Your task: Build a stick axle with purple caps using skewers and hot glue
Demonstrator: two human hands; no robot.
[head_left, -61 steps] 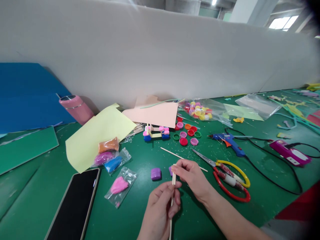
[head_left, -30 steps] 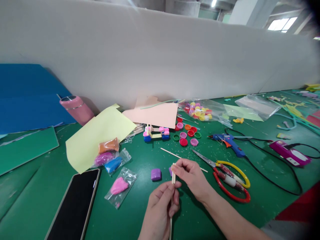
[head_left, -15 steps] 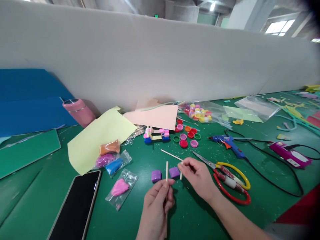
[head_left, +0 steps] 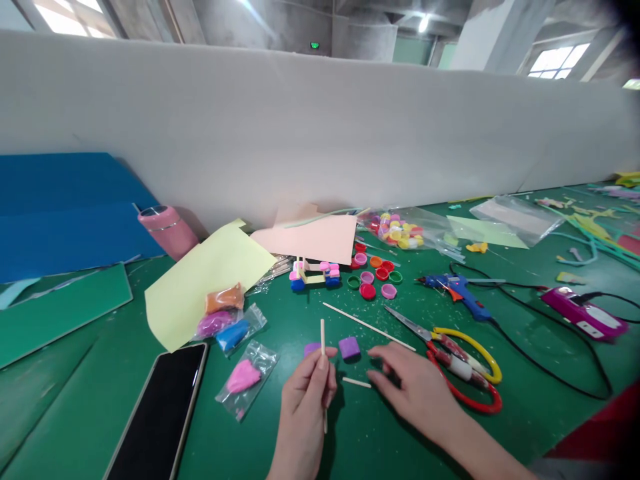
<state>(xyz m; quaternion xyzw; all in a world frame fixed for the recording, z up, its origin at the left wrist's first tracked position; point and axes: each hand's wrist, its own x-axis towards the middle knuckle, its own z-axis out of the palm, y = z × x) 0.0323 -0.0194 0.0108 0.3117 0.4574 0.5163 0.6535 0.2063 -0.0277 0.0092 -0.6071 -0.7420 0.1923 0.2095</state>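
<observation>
My left hand (head_left: 311, 387) grips a thin wooden stick (head_left: 323, 337) that stands upright between thumb and fingers. Just right of it, my right hand (head_left: 400, 380) is low over the green table with thumb and fingers apart and nothing held. A short stick piece (head_left: 357, 383) lies by its thumb tip. One purple clay block (head_left: 349, 347) sits between the hands; another purple block (head_left: 311, 349) is partly hidden behind my left hand. A long stick (head_left: 369, 327) lies slantwise beyond them, its right end near my right hand.
Scissors (head_left: 450, 357) and a blue glue gun (head_left: 457, 291) lie to the right. Behind are a small clay-and-stick model (head_left: 315, 276) and coloured rings (head_left: 367, 291). On the left are a phone (head_left: 157, 413), bagged clay (head_left: 244, 377), yellow paper (head_left: 185, 290) and a pink cup (head_left: 169, 233).
My right hand has opened and let go of the short stick piece, which now lies on the table. My left hand, still holding its stick, has shifted slightly left. The view has tilted slightly up.
</observation>
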